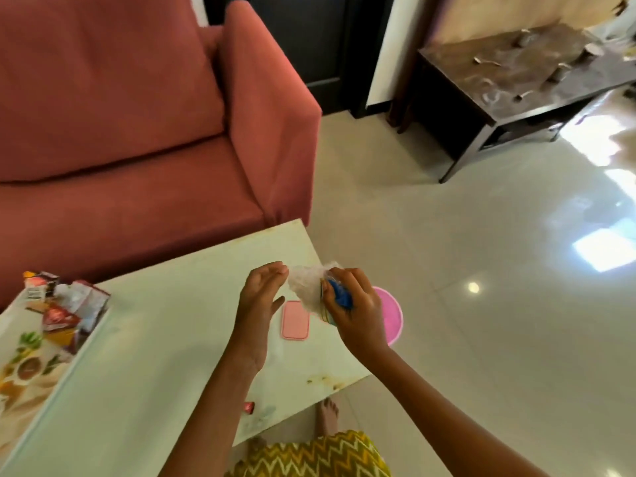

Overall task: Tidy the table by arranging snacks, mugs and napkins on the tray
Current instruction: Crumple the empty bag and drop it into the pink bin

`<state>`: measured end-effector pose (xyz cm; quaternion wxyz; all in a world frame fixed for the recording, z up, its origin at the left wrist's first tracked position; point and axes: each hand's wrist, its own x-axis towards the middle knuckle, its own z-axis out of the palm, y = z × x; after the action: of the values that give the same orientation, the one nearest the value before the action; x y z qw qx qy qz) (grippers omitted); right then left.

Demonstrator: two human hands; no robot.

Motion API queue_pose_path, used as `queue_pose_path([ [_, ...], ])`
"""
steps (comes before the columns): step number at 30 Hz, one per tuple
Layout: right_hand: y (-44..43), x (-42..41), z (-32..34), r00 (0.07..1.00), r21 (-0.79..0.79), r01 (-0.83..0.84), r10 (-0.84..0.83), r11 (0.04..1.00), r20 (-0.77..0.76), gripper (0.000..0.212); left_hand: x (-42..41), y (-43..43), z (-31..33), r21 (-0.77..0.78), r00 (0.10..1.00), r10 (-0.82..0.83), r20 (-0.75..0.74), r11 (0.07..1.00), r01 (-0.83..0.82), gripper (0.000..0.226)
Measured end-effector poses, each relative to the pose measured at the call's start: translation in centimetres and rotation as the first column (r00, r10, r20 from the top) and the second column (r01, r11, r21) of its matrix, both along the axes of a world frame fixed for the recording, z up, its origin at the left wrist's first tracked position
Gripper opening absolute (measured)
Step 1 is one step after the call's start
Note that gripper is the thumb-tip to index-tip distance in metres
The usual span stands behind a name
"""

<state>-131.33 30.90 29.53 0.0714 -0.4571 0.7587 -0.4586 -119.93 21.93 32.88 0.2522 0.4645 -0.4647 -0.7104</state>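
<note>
My right hand (356, 309) grips a small pack with a blue part (339, 292) and crumpled clear plastic (306, 284) above the table's right end. My left hand (260, 297) is held beside it, fingers fairly straight, fingertips at the edge of the plastic. A printed tray (24, 356) lies at the table's left end, with several snack packets (65, 304) piled on its far side. A pink rectangular lid (296, 320) lies flat on the pale table (165, 339) under my hands. A small red wrapper (248, 407) shows by my left forearm.
A red sofa (137, 115) stands right behind the table. A round pink mat (389, 313) lies on the tiled floor beside the table's right edge. A dark low table (516, 87) stands at the back right. My bare foot (328, 416) is under the near edge.
</note>
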Motion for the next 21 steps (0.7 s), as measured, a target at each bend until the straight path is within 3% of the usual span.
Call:
queue_pose_path([
  [5, 0.6, -5.5, -6.7, 0.974, 0.104, 0.199, -0.209, 0.974, 0.088, 0.025, -5.0, -1.6, -3.6, 0.025, 0.992, -0.093, 0.083, 0.996, 0.091, 0.022],
  [10, 2.1, -10.9, -18.5, 0.9, 0.37, 0.339, -0.413, 0.865, 0.14, 0.038, -9.3, -3.0, -10.6, 0.045, 0.973, -0.165, 0.164, 0.986, 0.16, 0.012],
  [14, 3.9, -15.0, -29.2, 0.873, 0.634, 0.299, -0.473, 0.713, 0.12, 0.05, -12.9, -5.0, -16.8, 0.02, 0.952, -0.202, 0.229, 0.979, 0.203, 0.007],
  [21, 3.7, -19.2, -41.5, 0.881, 0.749, 0.16, -0.436, 0.643, 0.186, 0.083, -15.5, -5.2, -24.6, 0.036, 0.948, -0.236, 0.213, 0.972, 0.234, 0.012],
])
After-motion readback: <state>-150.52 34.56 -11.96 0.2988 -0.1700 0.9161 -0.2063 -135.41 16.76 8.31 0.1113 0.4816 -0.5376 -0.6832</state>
